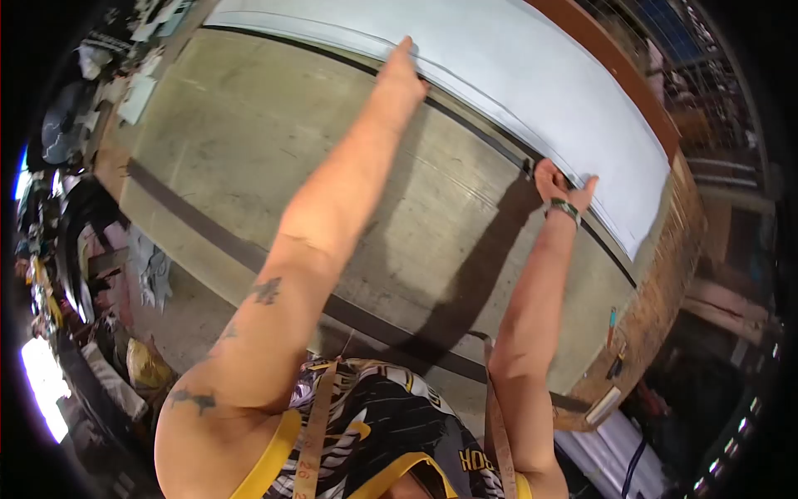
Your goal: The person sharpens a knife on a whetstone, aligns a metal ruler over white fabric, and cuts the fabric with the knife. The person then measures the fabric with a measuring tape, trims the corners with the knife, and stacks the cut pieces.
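Note:
A large white sheet (515, 58) lies across the far side of the worktable, with thin lines running along its near edge. My left hand (402, 73) is at the middle of that edge, thumb stretched over the sheet and fingers closed around the edge, mostly hidden. Farther right, my right hand (563, 187) grips the same edge, its thumb on top and fingers curled below. A thin dark strip (482, 135) runs along the edge between both hands. On my right wrist is a dark band (564, 209).
The scuffed greenish tabletop (249, 125) has a dark band (208, 220) across it. A reddish-brown board (619, 71) borders the sheet's far side. Small tools (613, 333) lie on the wooden edge at right. A tape measure (312, 441) hangs at my chest. Clutter (125, 366) fills the left.

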Motion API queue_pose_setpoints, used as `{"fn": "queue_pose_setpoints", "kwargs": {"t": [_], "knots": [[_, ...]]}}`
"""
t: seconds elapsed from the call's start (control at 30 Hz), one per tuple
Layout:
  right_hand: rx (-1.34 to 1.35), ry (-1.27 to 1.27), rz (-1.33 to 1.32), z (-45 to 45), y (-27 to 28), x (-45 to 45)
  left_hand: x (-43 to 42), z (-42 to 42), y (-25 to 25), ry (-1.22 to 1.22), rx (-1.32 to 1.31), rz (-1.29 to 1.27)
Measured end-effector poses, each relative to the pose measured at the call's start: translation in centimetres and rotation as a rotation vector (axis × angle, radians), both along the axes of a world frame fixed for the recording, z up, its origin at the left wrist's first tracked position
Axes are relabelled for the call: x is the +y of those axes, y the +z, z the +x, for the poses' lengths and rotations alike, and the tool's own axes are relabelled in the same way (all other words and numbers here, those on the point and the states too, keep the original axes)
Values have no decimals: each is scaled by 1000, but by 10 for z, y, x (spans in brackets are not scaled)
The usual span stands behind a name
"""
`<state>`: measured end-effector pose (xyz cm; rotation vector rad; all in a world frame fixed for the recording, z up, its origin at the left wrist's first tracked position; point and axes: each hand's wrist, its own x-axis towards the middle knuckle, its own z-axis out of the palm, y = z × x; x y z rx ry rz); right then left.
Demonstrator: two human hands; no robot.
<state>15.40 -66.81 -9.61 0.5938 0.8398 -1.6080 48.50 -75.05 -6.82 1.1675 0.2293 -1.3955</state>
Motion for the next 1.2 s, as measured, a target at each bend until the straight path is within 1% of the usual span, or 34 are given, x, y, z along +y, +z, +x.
{"fn": "queue_pose_setpoints", "kwargs": {"t": [0.03, 0.07, 0.1, 0.2, 0.3, 0.33, 0.43, 0.5, 0.53, 0.57, 0.6, 0.63, 0.67, 0.73, 0.77, 0.8, 0.83, 0.87, 0.9, 0.93, 0.97, 1.03, 1.07, 1.1, 1.13, 1.17, 1.2], "knots": [[43, -13, 67, 8, 12, -4, 0, 3, 16, -72, -1, 84], [156, 17, 176, 21, 29, -4, 4, 4, 36, -85, 14, 78], [263, 51, 289, 30, 40, -4, 9, 6, 46, -91, 22, 75], [139, 107, 24, 21, 48, -15, -18, 19, 1, -103, 168, -142], [255, 129, -111, 12, 46, -26, -24, 30, -4, -85, 137, -167], [303, 124, -27, 10, 43, -32, -27, 35, -6, -84, 126, -175], [376, 154, -38, -1, 20, -40, -41, 50, -3, -100, 85, -216], [457, 225, -77, -7, 5, -38, -52, 101, -27, -82, 111, -275], [480, 244, -41, -11, -6, -39, -53, 129, -18, -46, 2, -256], [490, 264, -41, -4, 0, -35, -66, 151, -35, -91, 15, -471], [513, 248, 51, -3, -7, -38, -74, 156, -34, -63, -55, -368], [544, 220, 51, -9, -26, -44, -78, 159, -30, -72, -81, -272], [524, 209, 48, -14, -34, -49, -99, 176, -56, -116, -122, -131], [523, 192, 70, -19, -30, -46, -101, 181, -62, 24, -211, -129], [538, 191, 78, -18, -23, -48, -96, 174, -53, 126, -326, -67], [560, 234, 85, -23, -18, -49, -101, 180, -63, 163, -403, -83], [586, 279, 93, -34, -14, -51, -90, 172, -51, 206, -529, -123], [565, 328, 91, -50, -10, -50, -63, 154, -15, 247, -606, -53], [543, 372, 103, -59, -7, -40, -40, 151, -5, 234, -554, -80], [583, 397, 140, -56, 13, -22, -33, 165, -34, 230, -508, -137], [621, 421, 178, -52, 31, -1, 11, 146, 8, 237, -418, -141], [605, 414, 130, -76, 11, 32, 77, 138, 16, 257, -385, -159], [580, 395, 85, -74, 14, 53, 107, 140, 8, 265, -421, -116], [554, 370, 46, -71, 17, 75, 141, 134, 11, 294, -462, -103], [522, 408, 24, -74, 19, 96, 175, 129, 30, 283, -437, -25], [501, 501, 19, -75, 21, 116, 209, 121, 45, 256, -403, 62], [486, 573, 20, -83, 24, 133, 238, 116, 40, 311, -403, -35]]}}
